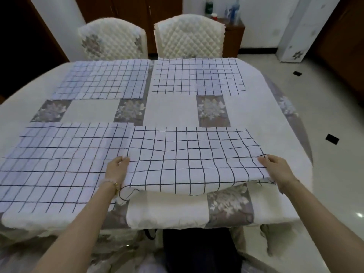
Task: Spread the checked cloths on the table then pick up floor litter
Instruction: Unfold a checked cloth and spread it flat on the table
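Note:
Several white checked cloths lie on the table (173,111). Two lie flat at the far side, one on the left (104,79) and one on the right (197,75). A third (55,166) is flat at the near left. The near right cloth (189,156) has its front edge lifted off the table. My left hand (117,170) grips its left edge and my right hand (275,170) grips its right edge. Two small black pieces of litter (332,139) (297,73) lie on the pale floor to the right.
The table carries a cream quilted cover with grey floral patches. Two quilted chairs (112,40) (189,36) stand at the far side. A wooden cabinet with bottles (232,22) is behind them. A dark seat (197,251) sits under the near edge.

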`<state>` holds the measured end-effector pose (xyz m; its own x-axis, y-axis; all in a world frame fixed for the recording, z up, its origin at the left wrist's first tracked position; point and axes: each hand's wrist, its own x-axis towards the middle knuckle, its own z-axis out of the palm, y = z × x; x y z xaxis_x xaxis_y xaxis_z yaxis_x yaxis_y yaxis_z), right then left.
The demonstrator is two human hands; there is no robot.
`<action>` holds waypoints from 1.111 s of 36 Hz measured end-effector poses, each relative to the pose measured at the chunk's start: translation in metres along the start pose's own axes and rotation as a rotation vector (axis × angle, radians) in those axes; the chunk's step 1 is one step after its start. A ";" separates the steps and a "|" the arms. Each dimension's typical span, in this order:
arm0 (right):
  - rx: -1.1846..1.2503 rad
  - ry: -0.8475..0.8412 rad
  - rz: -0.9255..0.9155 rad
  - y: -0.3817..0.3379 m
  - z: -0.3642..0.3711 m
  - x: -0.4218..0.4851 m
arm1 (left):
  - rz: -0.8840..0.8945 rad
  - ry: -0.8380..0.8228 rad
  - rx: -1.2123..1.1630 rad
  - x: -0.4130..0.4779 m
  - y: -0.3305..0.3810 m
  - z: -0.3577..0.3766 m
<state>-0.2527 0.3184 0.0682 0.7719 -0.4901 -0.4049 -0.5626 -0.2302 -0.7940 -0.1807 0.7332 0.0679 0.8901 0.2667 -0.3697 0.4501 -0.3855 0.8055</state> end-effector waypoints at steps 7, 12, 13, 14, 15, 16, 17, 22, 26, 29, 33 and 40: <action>0.112 0.022 0.048 0.014 0.003 0.005 | -0.108 -0.074 0.037 0.010 -0.014 0.004; 0.203 -0.119 0.169 0.032 -0.013 0.001 | -0.243 -0.212 -0.173 0.004 -0.019 -0.014; 0.220 -0.153 0.162 0.035 -0.016 -0.003 | -0.258 -0.239 -0.212 -0.001 -0.022 -0.018; 0.242 -0.172 0.151 0.038 -0.019 -0.008 | -0.271 -0.270 -0.241 -0.006 -0.025 -0.022; 0.270 -0.197 0.139 0.043 -0.021 -0.013 | -0.279 -0.286 -0.262 -0.011 -0.030 -0.025; 0.300 -0.217 0.123 0.045 -0.023 -0.019 | -0.283 -0.301 -0.262 -0.015 -0.034 -0.028; 0.326 -0.238 0.103 0.048 -0.024 -0.024 | -0.288 -0.305 -0.262 -0.018 -0.039 -0.031; 0.343 -0.244 0.037 0.067 -0.027 -0.031 | -0.281 -0.352 -0.259 -0.035 -0.045 -0.034; 0.284 -0.192 -0.018 0.063 -0.028 -0.032 | -0.174 -0.280 -0.254 -0.049 -0.038 -0.028; 0.327 -0.124 -0.050 0.055 -0.028 -0.031 | -0.111 -0.174 -0.226 -0.052 -0.033 -0.026; 0.306 -0.061 -0.066 0.047 -0.033 -0.031 | -0.079 -0.120 -0.234 -0.050 -0.034 -0.029; 0.083 -0.019 -0.034 0.052 -0.033 -0.030 | -0.157 -0.116 -0.062 -0.050 -0.056 -0.032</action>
<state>-0.3146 0.2935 0.0539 0.7959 -0.4672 -0.3850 -0.5102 -0.1753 -0.8420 -0.2523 0.7695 0.0559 0.8132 0.2146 -0.5410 0.5819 -0.2909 0.7594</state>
